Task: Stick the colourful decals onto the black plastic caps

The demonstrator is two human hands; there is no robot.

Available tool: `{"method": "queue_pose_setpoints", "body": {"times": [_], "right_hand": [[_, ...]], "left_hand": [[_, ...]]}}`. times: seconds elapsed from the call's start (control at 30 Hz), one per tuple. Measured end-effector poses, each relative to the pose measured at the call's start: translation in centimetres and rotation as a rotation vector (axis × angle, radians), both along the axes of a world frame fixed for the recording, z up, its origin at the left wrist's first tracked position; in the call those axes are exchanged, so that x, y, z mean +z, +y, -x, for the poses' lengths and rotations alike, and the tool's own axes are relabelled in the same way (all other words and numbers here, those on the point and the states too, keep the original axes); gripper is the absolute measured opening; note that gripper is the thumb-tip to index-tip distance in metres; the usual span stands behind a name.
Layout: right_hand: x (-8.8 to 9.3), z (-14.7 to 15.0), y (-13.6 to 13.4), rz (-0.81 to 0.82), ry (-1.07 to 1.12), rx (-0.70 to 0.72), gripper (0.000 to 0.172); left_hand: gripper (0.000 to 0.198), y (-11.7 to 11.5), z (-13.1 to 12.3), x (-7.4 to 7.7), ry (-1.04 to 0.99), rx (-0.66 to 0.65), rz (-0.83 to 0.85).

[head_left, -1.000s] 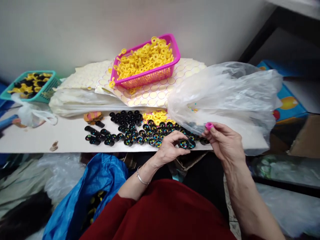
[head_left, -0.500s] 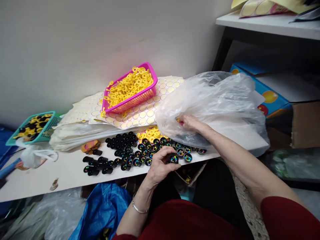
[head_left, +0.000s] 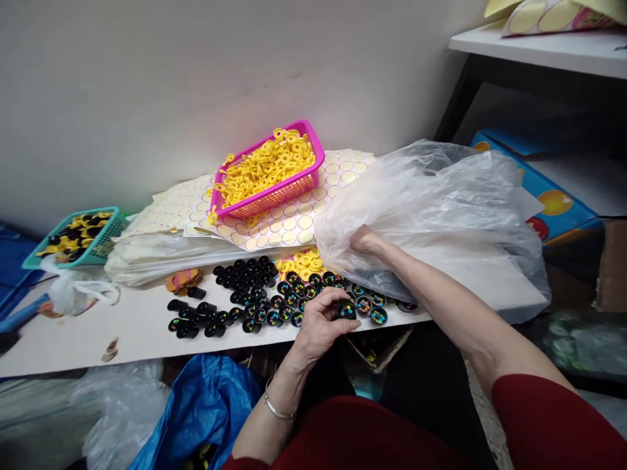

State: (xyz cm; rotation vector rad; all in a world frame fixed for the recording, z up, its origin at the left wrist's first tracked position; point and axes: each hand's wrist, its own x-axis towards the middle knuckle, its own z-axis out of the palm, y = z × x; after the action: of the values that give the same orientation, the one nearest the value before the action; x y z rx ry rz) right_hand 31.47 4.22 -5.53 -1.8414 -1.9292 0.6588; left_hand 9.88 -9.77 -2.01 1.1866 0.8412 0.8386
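Left hand [head_left: 321,321] pinches 1 black cup [head_left: 347,316] holding coloured pieces [head_left: 348,309]; right hand [head_left: 365,240] is inside the plastic bag [head_left: 435,196], grip impossible to tell.

On the far side you face a plain grey wall [head_left: 147,85], with faint dark smudges near its middle. Before you a long white tabletop [head_left: 142,333] runs from left to right. To your far right stands a second, higher white table [head_left: 533,55] on a dark leg [head_left: 458,98], with deep shadow beneath it. The light on your wall is soft, dimming toward the left.
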Motion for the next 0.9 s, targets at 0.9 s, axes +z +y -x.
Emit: {"method": "queue_pose_setpoints", "body": {"times": [0.9], "right_hand": [[8.9, -3.8, -17.1, -0.481, -0.048, 0.218, 0.020]], "left_hand": [[0.033, 2.0, -8.3, 0.7, 0.180, -0.104, -0.287]]}}
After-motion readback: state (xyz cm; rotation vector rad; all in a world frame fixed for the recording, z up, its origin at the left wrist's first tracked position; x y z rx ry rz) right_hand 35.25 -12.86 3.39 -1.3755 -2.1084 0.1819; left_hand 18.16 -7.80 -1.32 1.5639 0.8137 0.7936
